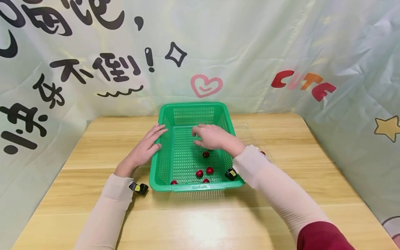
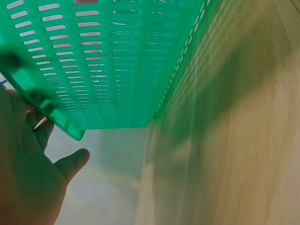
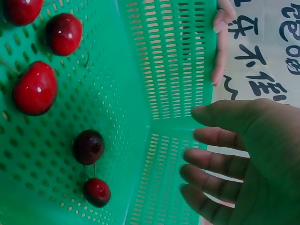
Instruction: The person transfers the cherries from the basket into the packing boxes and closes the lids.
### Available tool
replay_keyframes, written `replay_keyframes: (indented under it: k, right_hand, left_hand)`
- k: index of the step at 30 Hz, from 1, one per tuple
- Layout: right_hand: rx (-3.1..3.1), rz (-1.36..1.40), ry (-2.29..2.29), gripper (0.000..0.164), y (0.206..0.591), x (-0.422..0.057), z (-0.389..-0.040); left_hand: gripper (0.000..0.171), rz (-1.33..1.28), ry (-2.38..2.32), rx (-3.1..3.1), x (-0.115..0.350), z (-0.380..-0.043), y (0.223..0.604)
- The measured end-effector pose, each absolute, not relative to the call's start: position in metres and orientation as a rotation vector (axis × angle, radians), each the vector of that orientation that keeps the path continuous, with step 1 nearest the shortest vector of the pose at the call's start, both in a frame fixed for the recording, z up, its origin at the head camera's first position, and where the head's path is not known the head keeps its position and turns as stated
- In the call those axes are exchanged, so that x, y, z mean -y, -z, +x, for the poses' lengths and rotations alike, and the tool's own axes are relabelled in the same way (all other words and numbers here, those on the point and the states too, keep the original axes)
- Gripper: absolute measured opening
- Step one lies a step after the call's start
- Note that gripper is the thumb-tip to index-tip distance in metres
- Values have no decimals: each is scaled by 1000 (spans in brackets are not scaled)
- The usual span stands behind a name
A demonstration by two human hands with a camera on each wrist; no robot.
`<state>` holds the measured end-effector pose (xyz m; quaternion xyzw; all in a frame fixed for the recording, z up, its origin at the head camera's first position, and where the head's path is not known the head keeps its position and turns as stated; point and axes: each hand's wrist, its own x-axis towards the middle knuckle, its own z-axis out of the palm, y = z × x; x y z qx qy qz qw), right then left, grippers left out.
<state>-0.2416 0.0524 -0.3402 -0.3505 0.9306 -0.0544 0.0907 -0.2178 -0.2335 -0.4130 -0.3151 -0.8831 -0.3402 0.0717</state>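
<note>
A green perforated plastic basket [image 1: 197,187] stands on the table. Several red cherries [image 1: 199,173] lie on its floor, mostly in the near half; in the right wrist view the shiny cherries [image 3: 35,88] show thin stems, and a darker cherry [image 3: 88,146] lies among them. My left hand [image 1: 145,149] rests on the basket's left rim, fingers extended over the edge and thumb apart. Above the basket floor hovers my right hand [image 1: 212,136], its fingers loosely bent with nothing between them; the right wrist view shows the hand [image 3: 243,159] with its palm bare.
To the basket's right, a clear plastic container [image 1: 247,133] with something red inside is partly covered by my right forearm. The wooden table [image 1: 103,152] meets a printed cloth backdrop [image 1: 250,52] behind the basket. Black camera mounts [image 1: 139,188] sit at my wrists.
</note>
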Motion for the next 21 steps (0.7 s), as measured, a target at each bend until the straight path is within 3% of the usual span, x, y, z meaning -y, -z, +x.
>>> replay_keyframes:
  k: [9,21]
  right_hand:
    - [-2702,-1024,-4,42,357,-49,-242]
    - [-2576,-874,-151,73,366,-41,-234]
  left_hand:
    - [55,-951,1024,2648,234,-217,413]
    - [55,-947,1028,2657,234,-217,412]
